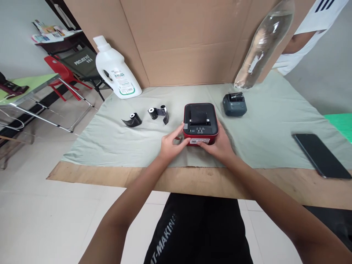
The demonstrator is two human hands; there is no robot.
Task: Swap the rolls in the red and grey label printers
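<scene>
A red and black label printer [201, 124] sits on the grey-green cloth in front of me, a dark strip showing at the slot in its top. My left hand [172, 145] grips its left side, thumb along the front edge. On the right side, my right hand [220, 145] wraps round the case with its thumb on the white front sticker. To the left lie a small black roll [135, 120] with a loose tail and a pair of joined black rolls [158, 113] with white cores. A smaller dark portable printer [234, 104] stands to the right.
Toward the back left stands a white detergent bottle [118, 71]. A tall clear plastic bottle [265, 44] leans at the back right before a cardboard panel [187, 44]. A black phone [321, 156] lies near the right front edge. Another person's arm [298, 43] shows behind the panel.
</scene>
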